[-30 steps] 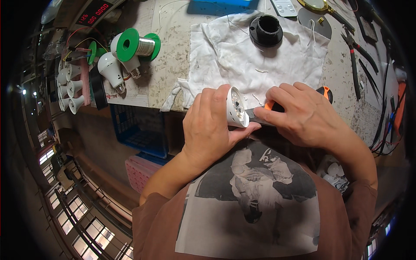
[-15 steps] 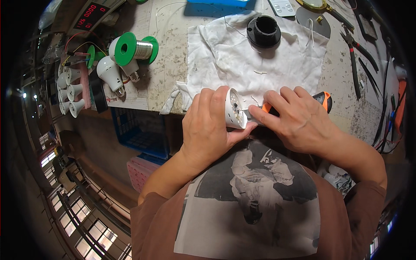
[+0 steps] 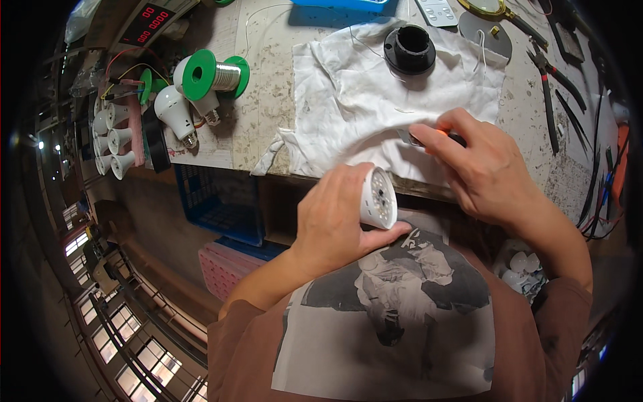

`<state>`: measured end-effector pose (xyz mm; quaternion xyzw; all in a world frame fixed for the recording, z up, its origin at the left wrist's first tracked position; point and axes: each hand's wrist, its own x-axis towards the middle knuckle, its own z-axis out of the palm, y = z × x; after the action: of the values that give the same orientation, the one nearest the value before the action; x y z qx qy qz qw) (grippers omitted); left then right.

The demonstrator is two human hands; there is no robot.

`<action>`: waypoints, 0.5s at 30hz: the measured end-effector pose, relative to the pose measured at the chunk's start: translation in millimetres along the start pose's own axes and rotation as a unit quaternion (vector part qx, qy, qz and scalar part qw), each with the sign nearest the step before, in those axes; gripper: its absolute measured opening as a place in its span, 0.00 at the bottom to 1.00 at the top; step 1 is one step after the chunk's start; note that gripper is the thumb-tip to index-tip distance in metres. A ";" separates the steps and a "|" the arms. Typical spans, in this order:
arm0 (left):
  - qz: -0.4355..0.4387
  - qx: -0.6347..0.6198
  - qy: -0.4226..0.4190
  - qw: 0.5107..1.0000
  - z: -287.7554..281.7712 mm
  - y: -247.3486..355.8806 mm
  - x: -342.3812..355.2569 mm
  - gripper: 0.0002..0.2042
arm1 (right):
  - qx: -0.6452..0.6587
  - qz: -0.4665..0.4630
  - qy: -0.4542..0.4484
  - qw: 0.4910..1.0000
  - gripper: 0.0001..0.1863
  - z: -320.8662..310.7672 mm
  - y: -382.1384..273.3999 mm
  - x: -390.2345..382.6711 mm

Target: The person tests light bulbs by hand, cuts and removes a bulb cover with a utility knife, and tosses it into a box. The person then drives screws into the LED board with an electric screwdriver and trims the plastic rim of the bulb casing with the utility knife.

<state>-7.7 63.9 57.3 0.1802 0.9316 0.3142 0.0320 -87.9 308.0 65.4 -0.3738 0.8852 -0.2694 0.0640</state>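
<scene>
My left hand (image 3: 333,218) is closed around a white LED bulb body (image 3: 368,201), its cover off and its round board of small LEDs (image 3: 382,197) facing right. The bulb is held just off the table's front edge. To the right and farther up, my right hand (image 3: 483,164) grips an orange and black utility knife (image 3: 455,138) over the white cloth (image 3: 355,100). Its short grey blade end points left, apart from the bulb; most of the handle is hidden by my fingers.
A black ring-shaped stand (image 3: 410,52) rests on the cloth. At left are a solder spool (image 3: 224,76), white bulbs (image 3: 175,110) and a red-digit meter (image 3: 153,25). Pliers (image 3: 546,87) and a magnifying glass (image 3: 492,7) lie at right. A blue crate (image 3: 221,208) sits below the table edge.
The knife has left the bulb: my right hand has carried it up and over the cloth. My left hand has lowered the bulb towards me and slightly right. The meter's digits have changed.
</scene>
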 end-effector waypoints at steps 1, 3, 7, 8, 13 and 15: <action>-0.015 0.001 0.027 1.000 -3.7 0.4 1.7 0.41 | 0.020 0.007 -0.010 1.000 0.26 -4.8 -0.2 -3.4; -0.030 0.004 0.052 0.998 -12.5 -0.7 10.2 0.41 | 0.029 -0.002 -0.031 0.999 0.26 -11.8 -0.9 -4.8; -0.015 0.054 0.115 0.992 -18.2 -6.0 25.9 0.41 | 0.051 -0.016 -0.041 0.998 0.24 -12.4 -1.9 2.0; -0.027 0.043 0.076 0.996 -13.3 -12.6 25.0 0.41 | 0.051 -0.015 -0.039 0.998 0.24 -10.2 -0.8 1.7; -0.091 0.009 -0.050 0.995 -24.0 -13.4 19.7 0.36 | 0.067 -0.047 -0.214 0.973 0.21 -7.3 -7.4 -11.5; -0.107 -0.003 -0.055 0.993 -29.3 -12.0 18.2 0.34 | 0.067 -0.066 -0.231 0.968 0.21 -9.1 -8.5 -15.3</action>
<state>-33.5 44.7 74.6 0.0968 0.9412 0.3016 0.1172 -74.5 317.6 76.2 -0.4782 0.8000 -0.2378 0.2735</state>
